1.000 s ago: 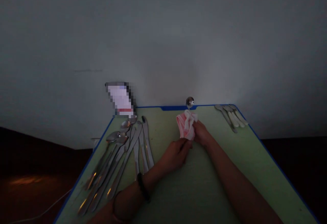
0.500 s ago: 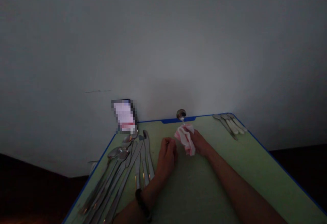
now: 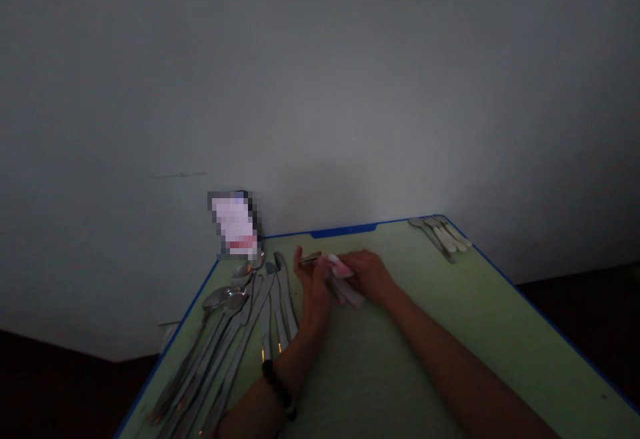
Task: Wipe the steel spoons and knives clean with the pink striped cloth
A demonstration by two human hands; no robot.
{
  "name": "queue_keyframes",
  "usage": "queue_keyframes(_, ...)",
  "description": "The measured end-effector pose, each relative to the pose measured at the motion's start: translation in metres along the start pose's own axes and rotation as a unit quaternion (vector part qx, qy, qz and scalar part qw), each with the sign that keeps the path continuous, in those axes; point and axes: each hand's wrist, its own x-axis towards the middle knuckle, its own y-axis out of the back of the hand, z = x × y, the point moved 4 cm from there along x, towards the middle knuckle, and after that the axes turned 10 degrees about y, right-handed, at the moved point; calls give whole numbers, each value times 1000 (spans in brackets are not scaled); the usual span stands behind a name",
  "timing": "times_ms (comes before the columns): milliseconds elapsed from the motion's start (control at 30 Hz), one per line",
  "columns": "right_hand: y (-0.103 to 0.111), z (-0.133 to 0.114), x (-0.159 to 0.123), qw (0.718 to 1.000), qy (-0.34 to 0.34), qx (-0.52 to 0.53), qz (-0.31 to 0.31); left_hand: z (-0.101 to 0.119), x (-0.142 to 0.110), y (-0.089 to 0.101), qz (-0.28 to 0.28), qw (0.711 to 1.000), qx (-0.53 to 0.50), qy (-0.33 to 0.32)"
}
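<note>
My right hand (image 3: 370,275) is closed on a crumpled pink-and-white cloth (image 3: 343,269), wrapped about the handle end of a spoon. The spoon's metal bowl (image 3: 311,257) points left, and my left hand (image 3: 315,285) grips it between thumb and fingers, one finger sticking up. Most of the spoon is hidden by the cloth and my hands. Both hands are close together above the green table (image 3: 380,359). Just left of my left wrist lie several table knives (image 3: 280,299) and, further left, several long-handled spoons (image 3: 220,299).
A phone with a blurred screen (image 3: 235,225) leans on the wall at the table's back left corner. At the back right corner lie a metal spoon (image 3: 433,239) and several white-handled pieces of cutlery (image 3: 453,235). A blue edge (image 3: 345,230) borders the table against the grey wall (image 3: 320,92).
The spoon, earlier upright in the cloth in my right hand, has come down and turned leftward. My left hand has opened from its curl and taken hold of the bowl.
</note>
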Motion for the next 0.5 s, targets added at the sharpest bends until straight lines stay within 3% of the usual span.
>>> queue_keyframes(67, 7, 8, -1, 999, 1, -40, 27, 5, -1, 1, -5, 1000, -1, -18)
queue_keyframes(200, 12, 16, -3, 996, -16, -51, 75, 10, -6, -4, -85, 993, 77, -34)
queue_keyframes(367, 7, 16, -4, 997, -4, -35, 63, 9, -14, -12, -134, 966, 209, -65)
queue_keyframes(500, 7, 27, -6, 996, -49, -34, 66, 12, -23, -17, -185, 944, 263, -80)
